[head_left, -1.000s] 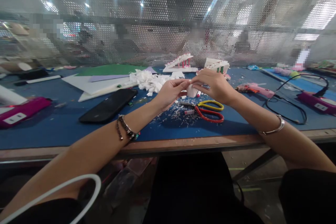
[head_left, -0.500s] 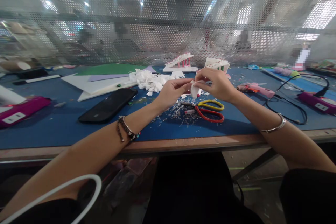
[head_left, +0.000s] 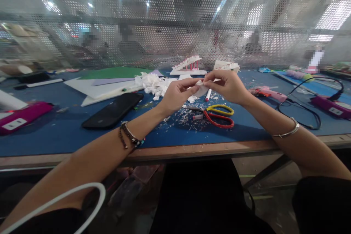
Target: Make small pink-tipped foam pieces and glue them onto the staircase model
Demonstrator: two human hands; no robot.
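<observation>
Pinching a small, thin white piece (head_left: 201, 90) between both hands, we hold it just beyond the scissors (head_left: 205, 113), which lie on the blue table (head_left: 153, 137) with their blades to the left and one yellow and one red handle to the right. Our left hand (head_left: 175, 95), beyond the scissors and to their left, has thumb and forefinger closed on one side of the piece. Our right hand (head_left: 226, 86), beyond the scissors' handles, grips the other side between thumb and bent fingers; the piece is too small for us to tell how it is folded. A white marker (head_left: 208, 95) with a red end lies just beyond the scissors, and white shavings (head_left: 182, 119) are scattered around their blades. Left of the scissors we have a black phone (head_left: 113, 111), and farther beyond, on that same side, a heap of crumpled white scraps (head_left: 152, 84) near a green sheet (head_left: 115, 73). Well beyond the scissors stands a white stair-shaped model (head_left: 188, 66) on red posts. To the right of the scissors we see a pink glue gun (head_left: 271, 94), and farther right a magenta box (head_left: 333, 108) with a black cable.
</observation>
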